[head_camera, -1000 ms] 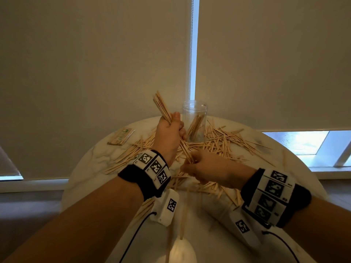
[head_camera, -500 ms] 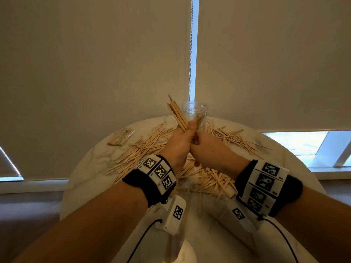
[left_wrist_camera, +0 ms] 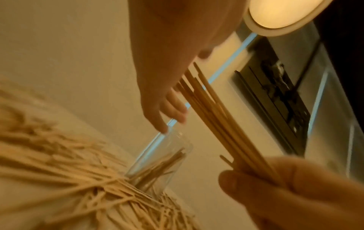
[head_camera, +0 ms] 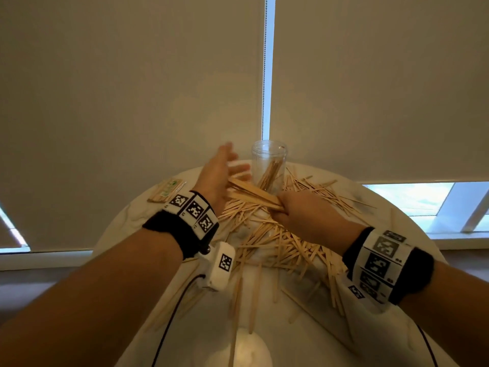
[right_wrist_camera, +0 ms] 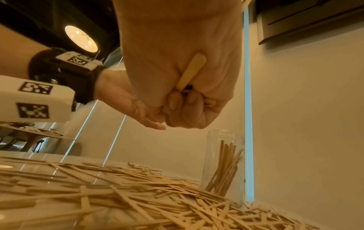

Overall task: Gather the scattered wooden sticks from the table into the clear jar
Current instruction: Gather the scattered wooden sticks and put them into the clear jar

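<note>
A clear jar (head_camera: 268,165) stands upright at the table's far edge with several wooden sticks (right_wrist_camera: 226,168) inside. My right hand (head_camera: 299,213) grips one end of a bundle of sticks (head_camera: 254,193) that points left towards my left palm. My left hand (head_camera: 222,168) is open, fingers straight, just left of the jar, its palm against the bundle's free ends. In the left wrist view the bundle (left_wrist_camera: 216,119) runs between the two hands above the jar (left_wrist_camera: 159,165). Many loose sticks (head_camera: 277,242) lie scattered over the round table (head_camera: 127,229).
A small wrapped pack of sticks (head_camera: 166,190) lies at the table's far left. Roller blinds (head_camera: 132,88) hang close behind the table, with a bead chain (head_camera: 263,96) above the jar. A lamp's glare (head_camera: 248,350) shows on the near table edge.
My left hand has let go of the bundle and opened, moving out to the left of the jar. My right hand now holds the bundle alone, turned nearly level and lower.
</note>
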`<state>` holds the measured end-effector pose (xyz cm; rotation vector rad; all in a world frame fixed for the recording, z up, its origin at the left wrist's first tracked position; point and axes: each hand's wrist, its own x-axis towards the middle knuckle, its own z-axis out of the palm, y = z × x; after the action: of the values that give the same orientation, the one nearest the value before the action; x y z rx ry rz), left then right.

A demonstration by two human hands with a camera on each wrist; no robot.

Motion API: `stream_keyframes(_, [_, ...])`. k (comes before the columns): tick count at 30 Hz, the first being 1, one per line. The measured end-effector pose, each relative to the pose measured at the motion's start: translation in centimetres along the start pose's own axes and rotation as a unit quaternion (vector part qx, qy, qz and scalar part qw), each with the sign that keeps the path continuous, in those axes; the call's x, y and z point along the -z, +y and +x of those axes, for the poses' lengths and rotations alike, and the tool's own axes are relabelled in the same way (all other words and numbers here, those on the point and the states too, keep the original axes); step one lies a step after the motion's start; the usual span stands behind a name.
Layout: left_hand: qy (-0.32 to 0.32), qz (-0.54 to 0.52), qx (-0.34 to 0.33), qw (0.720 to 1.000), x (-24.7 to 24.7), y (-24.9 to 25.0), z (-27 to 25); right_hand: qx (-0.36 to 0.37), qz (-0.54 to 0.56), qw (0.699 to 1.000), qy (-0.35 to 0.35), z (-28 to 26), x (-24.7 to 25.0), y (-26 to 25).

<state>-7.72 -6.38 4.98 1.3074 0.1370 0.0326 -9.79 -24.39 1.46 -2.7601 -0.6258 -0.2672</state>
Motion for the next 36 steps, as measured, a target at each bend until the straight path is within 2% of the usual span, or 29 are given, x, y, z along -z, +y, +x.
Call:
stream_keyframes(2, [-0.074,0.155,0.011,0.985,-0.8,-0.9,-0.5,0.028,-0.016,0.999,0.007,0.4,0.0,-0.3])
stream_keyframes(4, [-0.101,0.312,-0.03,0.944,-1.2,-2.2,-0.6,0.055,-0.038,0.998,0.004,0.7,-0.1,-0.5])
stream_keyframes(6, [-0.093,0.395,-0.059,0.912,-1.2,-3.0,-0.7,0.053,-0.033,0.998,-0.015,0.8,-0.2,-0.3])
stream_keyframes(9, [-0.04,0.5,-0.138,0.854,-1.0,-3.6,-0.5,0.036,0.01,0.998,-0.047,0.8,-0.4,-0.1])
stream_keyframes(10, [-0.029,0.506,-0.146,0.849,-1.0,-3.7,-0.4,0.033,0.015,0.997,-0.062,0.8,-0.3,-0.2])
stream_keyframes(13, [-0.017,0.478,-0.134,0.868,-0.8,-4.0,0.0,0.023,0.008,0.995,-0.097,0.7,0.5,-0.3])
stream_keyframes(19, [0.05,0.368,-0.129,0.919,0.8,-4.0,0.9,-0.019,-0.036,0.997,-0.066,0.6,2.4,1.4])
stream_keyframes(23, [0.006,0.338,-0.091,0.937,0.5,-4.7,0.4,-0.025,0.003,1.0,-0.015,0.8,1.8,1.0])
stream_keyframes(27, [-0.022,0.318,-0.038,0.947,1.1,-4.6,0.7,-0.002,0.078,0.997,-0.019,0.3,2.2,0.4])
stream_keyframes(29, [-0.02,0.311,-0.024,0.95,1.2,-4.3,0.8,0.02,0.078,0.997,-0.002,0.1,2.1,0.2])
stream_keyframes(30, [-0.018,0.308,-0.022,0.951,1.1,-4.1,0.8,0.034,0.048,0.998,0.002,0.1,2.0,0.1])
stream_keyframes(33, [-0.025,0.298,-0.01,0.954,0.2,-3.8,0.3,0.063,-0.132,0.989,-0.006,0.4,1.7,-0.7])
stream_keyframes(36, [-0.036,0.192,0.042,0.98,-0.7,-3.4,-0.2,0.021,-0.202,0.979,-0.01,0.8,2.1,-0.5])
